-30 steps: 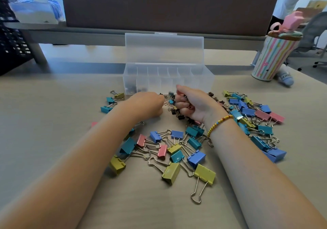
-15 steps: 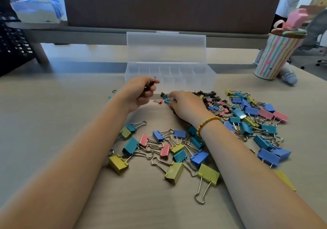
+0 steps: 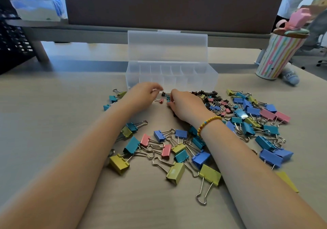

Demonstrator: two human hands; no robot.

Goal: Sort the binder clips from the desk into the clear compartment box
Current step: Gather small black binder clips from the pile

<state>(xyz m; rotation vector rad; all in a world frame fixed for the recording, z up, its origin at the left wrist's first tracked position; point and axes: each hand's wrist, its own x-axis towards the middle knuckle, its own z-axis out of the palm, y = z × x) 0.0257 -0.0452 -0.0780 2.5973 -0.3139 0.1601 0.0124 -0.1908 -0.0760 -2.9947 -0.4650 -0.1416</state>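
The clear compartment box (image 3: 169,80) stands open at the desk's middle back, lid up. Its dividers show and the cells look mostly bare. My left hand (image 3: 143,94) hovers just in front of the box's left end with loosely curled fingers and no clip visible in it. My right hand (image 3: 185,104) lies palm down beside it, its fingertips curled onto small binder clips (image 3: 169,100). A tiny pink clip (image 3: 160,101) lies between the hands. Small dark clips (image 3: 208,94) sit right of my right hand. Larger coloured clips (image 3: 177,150) are scattered between my forearms.
More large clips (image 3: 253,115) are heaped at the right, and a few (image 3: 113,98) lie left of my left wrist. A striped cup (image 3: 276,55) stands at the back right. A dark divider panel (image 3: 168,2) closes the back, with a black mesh basket (image 3: 12,39) at the left.
My left hand, which held dark clips up by the box, has dropped to the desk in front of it with no clips showing. My right hand stays on the small clips.
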